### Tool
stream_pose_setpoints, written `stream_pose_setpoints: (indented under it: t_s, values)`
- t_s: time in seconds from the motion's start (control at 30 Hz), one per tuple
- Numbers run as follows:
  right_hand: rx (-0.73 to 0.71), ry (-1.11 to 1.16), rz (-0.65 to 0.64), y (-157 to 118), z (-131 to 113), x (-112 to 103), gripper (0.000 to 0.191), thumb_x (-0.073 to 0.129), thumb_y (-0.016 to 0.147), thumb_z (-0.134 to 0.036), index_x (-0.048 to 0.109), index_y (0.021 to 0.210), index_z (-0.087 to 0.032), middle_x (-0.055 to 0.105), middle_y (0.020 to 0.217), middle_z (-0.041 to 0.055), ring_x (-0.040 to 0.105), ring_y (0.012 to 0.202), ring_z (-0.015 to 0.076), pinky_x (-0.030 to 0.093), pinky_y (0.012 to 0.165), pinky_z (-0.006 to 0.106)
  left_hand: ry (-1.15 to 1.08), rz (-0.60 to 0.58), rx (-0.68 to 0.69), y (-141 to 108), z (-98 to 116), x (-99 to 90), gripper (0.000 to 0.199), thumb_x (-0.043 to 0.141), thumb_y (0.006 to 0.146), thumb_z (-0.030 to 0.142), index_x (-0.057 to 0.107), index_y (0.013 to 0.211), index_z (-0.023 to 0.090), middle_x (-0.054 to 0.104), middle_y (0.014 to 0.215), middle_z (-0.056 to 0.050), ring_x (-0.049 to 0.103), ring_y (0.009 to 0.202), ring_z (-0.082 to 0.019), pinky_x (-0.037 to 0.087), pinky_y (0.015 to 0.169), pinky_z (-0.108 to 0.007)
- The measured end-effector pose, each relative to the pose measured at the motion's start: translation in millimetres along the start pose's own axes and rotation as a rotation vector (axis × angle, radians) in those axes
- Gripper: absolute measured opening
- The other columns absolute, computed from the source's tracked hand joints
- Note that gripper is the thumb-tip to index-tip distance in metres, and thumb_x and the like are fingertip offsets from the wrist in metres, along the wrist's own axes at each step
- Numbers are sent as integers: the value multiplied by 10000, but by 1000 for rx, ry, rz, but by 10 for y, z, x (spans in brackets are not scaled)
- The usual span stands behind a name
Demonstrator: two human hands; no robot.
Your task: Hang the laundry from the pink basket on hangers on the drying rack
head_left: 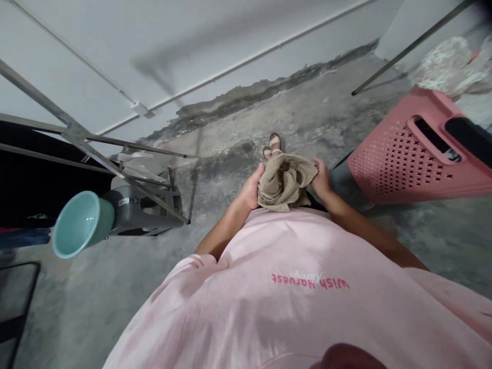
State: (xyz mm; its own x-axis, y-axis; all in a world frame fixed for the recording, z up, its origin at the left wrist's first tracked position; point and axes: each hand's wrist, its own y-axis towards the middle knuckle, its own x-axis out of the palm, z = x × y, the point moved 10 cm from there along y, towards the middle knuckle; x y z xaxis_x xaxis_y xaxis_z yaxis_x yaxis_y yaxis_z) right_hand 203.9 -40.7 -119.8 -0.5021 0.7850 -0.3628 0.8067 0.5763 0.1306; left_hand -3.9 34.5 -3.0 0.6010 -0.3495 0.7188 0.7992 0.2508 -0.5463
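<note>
A bunched khaki cloth (286, 182) is held up in front of my waist, its edge gathered into a rough ring with folds inside. My left hand (252, 187) grips its left side, thumb up at the rim and the other fingers partly hidden by the fabric. On the opposite side, my right hand (321, 177) pinches the edge of the same cloth. Below the cloth, my feet in sandals (273, 144) show on the concrete floor.
A pink perforated basket (415, 148) stands at the right, with pale lacy fabric (446, 66) behind it. At the left are a teal basin (82, 225), a grey plastic stool (134, 207) and a metal rack frame (77, 132). A wall (215, 41) rises ahead.
</note>
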Motion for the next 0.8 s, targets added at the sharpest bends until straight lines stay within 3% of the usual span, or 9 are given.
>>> stream_pose_setpoints:
  t_s: [0.07, 0.13, 0.2, 0.3, 0.4, 0.47, 0.57, 0.8]
  values:
    - [19, 36, 125, 31, -163, -289, 485, 484, 889, -434, 549, 1266, -136, 606, 1258, 158, 599, 1098, 216, 463, 1030, 436, 15, -9, -43, 33, -108, 8, 519, 465, 968, 532, 680, 1220, 133, 756, 1062, -101, 664, 1145, -260, 470, 1063, -397]
    - [-42, 77, 120, 35, -474, -429, 424, 438, 931, -444, 601, 1225, -186, 635, 1244, 119, 597, 1139, 206, 459, 1040, 411, 35, -20, -74, 61, -177, 16, 514, 508, 948, 540, 693, 1196, 130, 754, 1071, -107, 671, 1129, -257, 473, 1058, -391]
    - [-150, 97, 23, 8, -859, -427, 359, 520, 909, -452, 650, 1178, -253, 662, 1219, 74, 588, 1168, 213, 467, 1024, 397, 56, -39, -88, 74, -211, 38, 513, 558, 918, 554, 703, 1171, 132, 753, 1074, -111, 674, 1121, -259, 477, 1048, -386]
    - [-245, 110, -211, -90, -1286, -225, 281, 697, 793, -401, 707, 1046, -280, 699, 1109, 39, 605, 1102, 235, 480, 973, 390, 81, -76, -85, 53, -215, 84, 510, 599, 889, 559, 707, 1155, 137, 754, 1071, -111, 670, 1130, -266, 483, 1034, -384]
    - [-84, 264, -375, -179, -1357, -56, 184, 699, 791, -406, 689, 799, -222, 670, 797, 14, 611, 805, 184, 505, 775, 325, 94, -101, -93, -6, -202, 105, 515, 612, 869, 565, 708, 1138, 137, 755, 1066, -113, 666, 1138, -281, 489, 1022, -399]
    - [99, 485, -390, -230, -1343, -55, 244, 699, 794, -441, 646, 755, -206, 609, 681, -8, 552, 657, 138, 472, 640, 268, 92, -109, -71, -40, -152, 104, 504, 649, 834, 552, 714, 1115, 139, 755, 1067, -112, 667, 1134, -295, 492, 1012, -412]
    - [274, 782, -373, -301, -1453, -146, 305, 754, 741, -462, 613, 747, -191, 589, 640, -18, 513, 582, 102, 438, 568, 223, 97, -87, 17, -59, -26, 74, 461, 744, 733, 473, 731, 1046, 134, 762, 1033, -113, 676, 1108, -318, 500, 993, -426]
    - [337, 898, -327, -344, -1688, -300, 359, 845, 652, -416, 593, 711, -167, 586, 594, -22, 524, 579, 99, 462, 591, 223, 196, -34, 212, -111, 152, 82, 383, 804, 584, 336, 746, 898, 125, 772, 869, -106, 694, 1051, -348, 511, 960, -442]
